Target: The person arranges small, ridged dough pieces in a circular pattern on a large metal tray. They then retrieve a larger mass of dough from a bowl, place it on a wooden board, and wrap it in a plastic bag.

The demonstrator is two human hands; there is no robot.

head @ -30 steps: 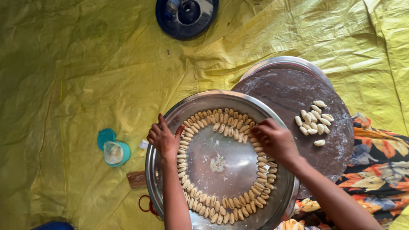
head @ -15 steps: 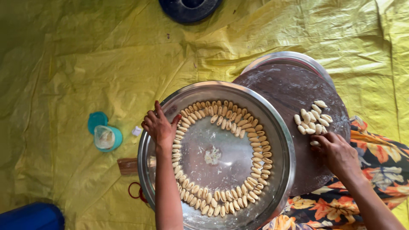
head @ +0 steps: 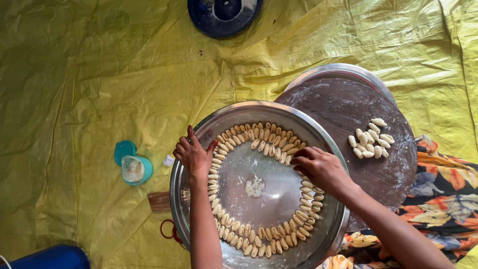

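A large round steel tray (head: pixel 259 106) lies on a yellow sheet. Small ridged dough pieces (head: pixel 259 244) line its inside in a ring, with a second inner row begun at the top. My left hand (head: pixel 193 154) rests flat on the tray's left rim, fingers spread. Over the right side of the ring is my right hand (head: pixel 321 169), its fingers pinched together at the end of the inner row; whatever it pinches is hidden by the fingers. To the right, a loose pile of the same dough pieces (head: pixel 371 139) sits on a floured round brown board (head: pixel 343 104).
The board lies on another steel tray (head: pixel 343 69). Left of the big tray are a teal cup (head: pixel 135 169), its lid (head: pixel 124 149), a small wooden piece (head: pixel 159 201) and a red band (head: pixel 167 229). A dark blue round object (head: pixel 224 15) is at the top; floral cloth (head: pixel 443 194) at the right.
My right hand went from the ring out to the pile on the board and has come back to the inner row. My left hand stayed on the rim.
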